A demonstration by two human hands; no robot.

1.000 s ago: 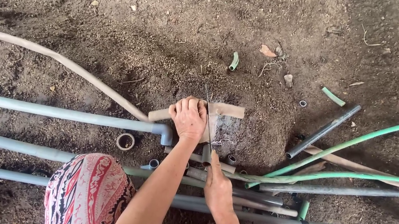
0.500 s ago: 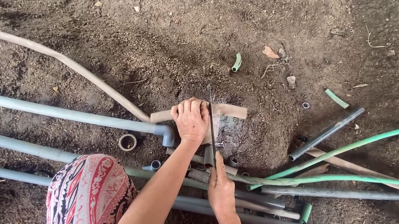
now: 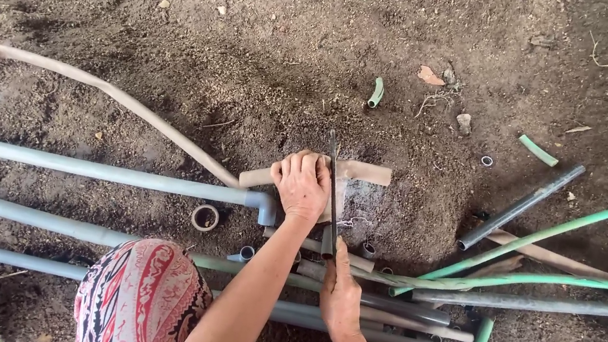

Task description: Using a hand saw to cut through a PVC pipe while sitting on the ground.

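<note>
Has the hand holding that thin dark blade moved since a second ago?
Yes. The right hand has drawn back toward the person, and the blade with it, judged against the tan pipe piece that the left hand pins.

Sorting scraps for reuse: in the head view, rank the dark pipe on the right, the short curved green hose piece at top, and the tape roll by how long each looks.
1. Dark pipe, longest by far.
2 and 3. Curved green hose piece and tape roll look about alike, too close to rank.

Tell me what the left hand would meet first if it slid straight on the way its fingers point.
Past the left hand and the tan pipe under it, only bare dirt ground shows.
</note>
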